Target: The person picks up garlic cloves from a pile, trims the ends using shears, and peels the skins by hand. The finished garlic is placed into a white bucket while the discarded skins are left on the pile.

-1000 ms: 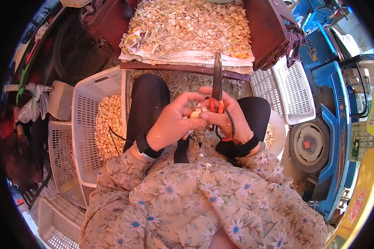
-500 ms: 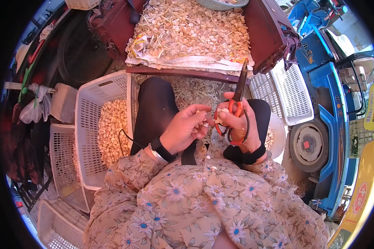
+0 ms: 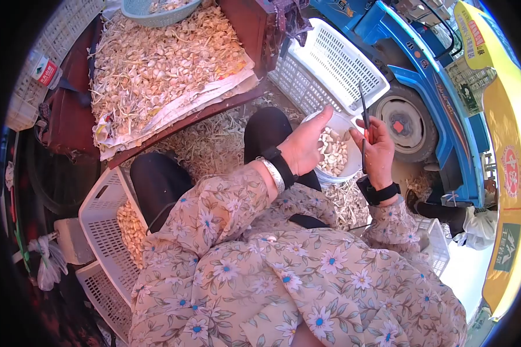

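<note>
My left hand (image 3: pixel 304 141) reaches over the left rim of a white bucket (image 3: pixel 354 162), its thumb raised apart and its other fingers partly hidden. Nothing shows in this hand. Pale garlic cloves (image 3: pixel 334 155) lie inside the bucket. At the bucket's right side, my right hand (image 3: pixel 378 151) holds scissors (image 3: pixel 364 118) with orange-red and black handles, their dark blades pointing up.
A heap of garlic and peelings (image 3: pixel 162 69) covers the dark red table at upper left, beside a blue-green basket (image 3: pixel 159 17). A white crate (image 3: pixel 107 217) of cloves stands at left. Another white crate (image 3: pixel 344 63) and a blue vehicle (image 3: pixel 422 87) are at upper right.
The view has turned rightward. My hands have moved from in front of my lap to the bucket. My left fingers have spread from their pinch, and the scissors remain in my right hand.
</note>
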Tool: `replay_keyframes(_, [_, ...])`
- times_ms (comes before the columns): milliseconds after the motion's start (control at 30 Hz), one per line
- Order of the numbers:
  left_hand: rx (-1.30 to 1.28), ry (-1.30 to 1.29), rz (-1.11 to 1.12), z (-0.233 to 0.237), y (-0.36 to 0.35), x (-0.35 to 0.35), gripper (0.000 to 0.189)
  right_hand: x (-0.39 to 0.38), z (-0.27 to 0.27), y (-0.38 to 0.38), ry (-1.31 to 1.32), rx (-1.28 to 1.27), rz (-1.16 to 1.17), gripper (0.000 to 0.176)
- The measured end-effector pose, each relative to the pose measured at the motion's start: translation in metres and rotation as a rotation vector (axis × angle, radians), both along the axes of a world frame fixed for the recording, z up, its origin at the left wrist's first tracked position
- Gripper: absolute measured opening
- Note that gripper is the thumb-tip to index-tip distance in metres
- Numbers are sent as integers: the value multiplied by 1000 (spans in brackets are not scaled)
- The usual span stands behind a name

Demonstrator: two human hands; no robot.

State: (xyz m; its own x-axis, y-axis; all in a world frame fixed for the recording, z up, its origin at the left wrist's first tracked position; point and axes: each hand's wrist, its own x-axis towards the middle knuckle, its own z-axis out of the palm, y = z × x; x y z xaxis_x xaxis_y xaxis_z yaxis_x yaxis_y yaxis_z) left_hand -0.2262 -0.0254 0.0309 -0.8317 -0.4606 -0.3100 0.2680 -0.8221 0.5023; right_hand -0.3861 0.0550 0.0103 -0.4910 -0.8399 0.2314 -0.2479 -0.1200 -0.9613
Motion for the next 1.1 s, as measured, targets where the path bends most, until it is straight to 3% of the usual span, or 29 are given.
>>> replay_keyframes(33, [-12, 140, -33, -21, -6, -6, 53, -16, -9, 7, 76, 49, -73, 36])
replay_keyframes(133, [-92, -165, 27, -29, -11, 12, 51, -27, -23, 19, 70, 114, -134, 34])
replay_keyframes(200, [-295, -144, 66, -26, -21, 43, 35, -11, -26, 10, -65, 109, -88, 32])
replay_keyframes(300, [-825, -434, 289, -12, -50, 101, 19, 20, -19, -21, -200, 71, 74, 33])
replay_keyframes(467, [-1269, -1259, 704, -42, -152, 224, 19, 85, 0, -83, -400, 66, 384, 35])
replay_keyframes(567, [-1220, -1464, 639, -60, -193, 263, 23, 115, -23, -113, -477, 156, 517, 34])
replay_keyframes(667, [-1558, -1752, 495, -60, -210, 260, 24, 134, -30, -126, -515, 221, 532, 36])
replay_keyframes(833, [-1621, -1537, 427, -62, -235, 226, 22, 137, -63, -142, -487, 331, 471, 34])
replay_keyframes(933, [-1653, -1523, 178, -76, -250, 211, 23, 137, -70, -148, -501, 330, 451, 31])
replay_keyframes(967, [-1721, -1632, 77, -80, -252, 210, 29, 138, -72, -150, -525, 316, 449, 30])
replay_keyframes(1067, [-1651, -1652, 47, -71, -250, 207, 33, 138, -76, -152, -512, 284, 456, 30])
replay_keyframes(1100, [-1663, -1608, 130, -74, -250, 213, 30, 139, -77, -152, -500, 284, 455, 30])
